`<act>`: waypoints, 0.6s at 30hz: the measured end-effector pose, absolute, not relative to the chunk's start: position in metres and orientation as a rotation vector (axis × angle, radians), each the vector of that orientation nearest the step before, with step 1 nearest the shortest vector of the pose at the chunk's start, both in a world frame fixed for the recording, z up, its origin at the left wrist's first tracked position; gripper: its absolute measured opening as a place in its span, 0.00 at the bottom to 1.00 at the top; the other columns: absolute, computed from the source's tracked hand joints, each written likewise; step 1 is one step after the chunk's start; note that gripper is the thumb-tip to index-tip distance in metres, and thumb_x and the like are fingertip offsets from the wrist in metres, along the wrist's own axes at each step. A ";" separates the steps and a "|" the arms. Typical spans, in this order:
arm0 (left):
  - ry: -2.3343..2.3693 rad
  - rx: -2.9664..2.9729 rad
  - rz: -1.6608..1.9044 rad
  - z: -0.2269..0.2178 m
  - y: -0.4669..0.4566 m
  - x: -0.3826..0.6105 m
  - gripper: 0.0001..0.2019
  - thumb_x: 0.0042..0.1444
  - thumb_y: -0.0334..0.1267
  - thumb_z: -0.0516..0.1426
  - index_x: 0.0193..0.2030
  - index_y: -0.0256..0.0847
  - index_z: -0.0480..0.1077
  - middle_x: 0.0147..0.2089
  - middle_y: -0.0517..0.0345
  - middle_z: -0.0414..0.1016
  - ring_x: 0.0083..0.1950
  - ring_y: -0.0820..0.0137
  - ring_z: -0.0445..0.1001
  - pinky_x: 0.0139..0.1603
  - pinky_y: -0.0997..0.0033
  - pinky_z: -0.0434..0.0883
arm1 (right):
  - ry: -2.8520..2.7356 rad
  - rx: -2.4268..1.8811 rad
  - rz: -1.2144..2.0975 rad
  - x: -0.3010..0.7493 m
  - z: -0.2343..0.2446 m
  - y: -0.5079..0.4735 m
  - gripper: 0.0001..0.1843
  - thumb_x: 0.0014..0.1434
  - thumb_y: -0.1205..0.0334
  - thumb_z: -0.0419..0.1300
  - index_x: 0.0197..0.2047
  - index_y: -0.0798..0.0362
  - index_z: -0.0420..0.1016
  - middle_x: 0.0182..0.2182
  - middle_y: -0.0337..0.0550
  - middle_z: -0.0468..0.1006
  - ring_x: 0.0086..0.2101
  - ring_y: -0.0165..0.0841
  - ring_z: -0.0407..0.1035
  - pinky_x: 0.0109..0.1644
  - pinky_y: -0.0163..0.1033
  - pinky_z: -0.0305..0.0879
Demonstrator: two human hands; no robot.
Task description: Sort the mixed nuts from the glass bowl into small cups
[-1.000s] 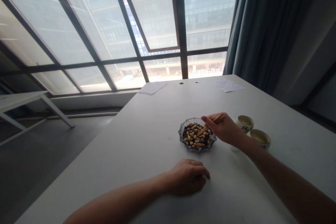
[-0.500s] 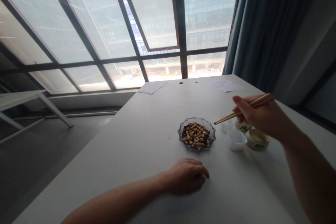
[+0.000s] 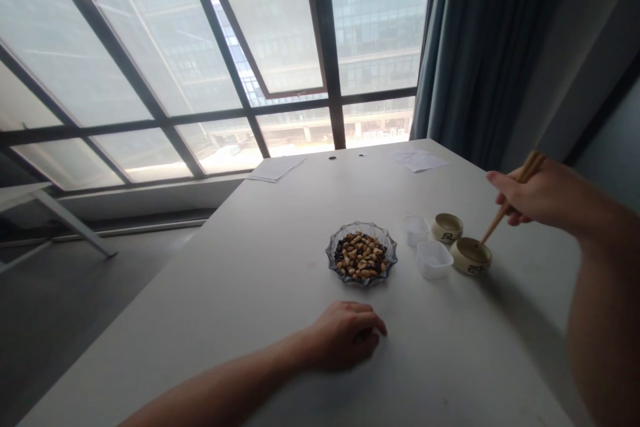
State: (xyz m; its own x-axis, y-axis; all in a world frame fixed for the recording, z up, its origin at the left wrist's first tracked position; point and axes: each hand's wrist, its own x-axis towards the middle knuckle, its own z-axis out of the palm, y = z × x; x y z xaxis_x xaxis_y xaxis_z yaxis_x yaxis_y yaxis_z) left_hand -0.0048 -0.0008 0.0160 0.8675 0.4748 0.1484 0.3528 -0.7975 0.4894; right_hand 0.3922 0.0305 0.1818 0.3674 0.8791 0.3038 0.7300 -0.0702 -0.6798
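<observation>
My right hand holds a pair of wooden chopsticks, slanted down to the left. Their tips reach into the nearer cream ceramic bowl, where a small dark bit shows beside them. A matching bowl with a dark character stands just behind. My left hand rests on the table, fingers loosely curled in and nothing visible in them. Beyond it sits a scalloped glass dish of mixed peanuts and dark beans.
Two small clear plastic containers stand between the glass dish and the ceramic bowls. Paper sheets lie at the white table's far left, more paper at its far right. Windows and a dark curtain are behind.
My right hand has moved right with the chopsticks. Their tips went from beside the glass dish into the nearer ceramic bowl. The view has turned slightly right; my left hand stays resting.
</observation>
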 end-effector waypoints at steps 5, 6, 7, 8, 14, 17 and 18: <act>0.608 2.585 0.365 0.016 -0.001 -0.004 0.13 0.61 0.30 0.56 0.50 0.45 0.77 0.41 0.57 0.80 0.40 0.70 0.77 0.47 0.75 0.71 | -1.387 -1.846 0.401 0.402 0.173 0.041 0.25 0.55 0.37 0.69 0.22 0.49 0.75 0.22 0.52 0.81 0.18 0.45 0.77 0.19 0.48 0.79; 0.610 2.585 0.365 0.016 -0.001 -0.004 0.13 0.61 0.30 0.56 0.50 0.45 0.77 0.41 0.57 0.80 0.40 0.70 0.77 0.47 0.75 0.71 | -1.385 -1.852 0.413 0.402 0.173 0.042 0.25 0.55 0.37 0.69 0.22 0.49 0.76 0.22 0.52 0.81 0.18 0.46 0.77 0.20 0.49 0.79; 0.612 2.584 0.364 0.016 -0.001 -0.004 0.13 0.62 0.30 0.56 0.50 0.45 0.77 0.41 0.57 0.80 0.40 0.70 0.77 0.47 0.76 0.71 | -1.381 -1.856 0.415 0.402 0.173 0.041 0.25 0.55 0.37 0.70 0.22 0.49 0.76 0.22 0.53 0.81 0.18 0.46 0.77 0.21 0.50 0.79; 0.613 2.584 0.364 0.016 -0.001 -0.004 0.13 0.62 0.30 0.56 0.50 0.45 0.77 0.41 0.57 0.80 0.40 0.70 0.78 0.47 0.76 0.71 | -1.379 -1.853 0.412 0.400 0.174 0.040 0.24 0.54 0.37 0.70 0.22 0.48 0.75 0.22 0.53 0.81 0.18 0.47 0.77 0.21 0.51 0.79; 0.613 2.586 0.368 0.017 -0.001 -0.005 0.13 0.61 0.30 0.56 0.49 0.44 0.77 0.42 0.56 0.80 0.40 0.70 0.77 0.47 0.76 0.71 | -1.384 -1.731 0.354 0.368 0.193 0.026 0.25 0.59 0.36 0.65 0.26 0.50 0.78 0.24 0.54 0.82 0.22 0.46 0.78 0.23 0.49 0.77; 0.609 2.586 0.367 0.017 -0.001 -0.005 0.13 0.61 0.30 0.56 0.49 0.44 0.77 0.41 0.56 0.80 0.40 0.70 0.77 0.46 0.75 0.71 | -1.455 -1.631 0.339 0.343 0.202 0.020 0.24 0.63 0.39 0.63 0.29 0.51 0.79 0.23 0.53 0.81 0.22 0.42 0.77 0.25 0.46 0.75; 0.608 2.586 0.368 0.017 -0.001 -0.005 0.13 0.61 0.31 0.56 0.49 0.44 0.77 0.41 0.56 0.80 0.39 0.70 0.77 0.46 0.75 0.71 | -1.487 -1.586 0.340 0.335 0.203 0.019 0.24 0.64 0.39 0.62 0.29 0.51 0.80 0.22 0.52 0.81 0.22 0.42 0.77 0.25 0.45 0.74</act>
State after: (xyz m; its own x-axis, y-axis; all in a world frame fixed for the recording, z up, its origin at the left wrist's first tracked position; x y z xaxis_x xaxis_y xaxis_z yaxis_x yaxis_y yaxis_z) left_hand -0.0048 -0.0006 0.0168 0.8671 0.4750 0.1502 0.3534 -0.7989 0.4867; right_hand 0.3352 0.0191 0.2028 0.2366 0.8988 0.3690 0.6489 0.1365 -0.7485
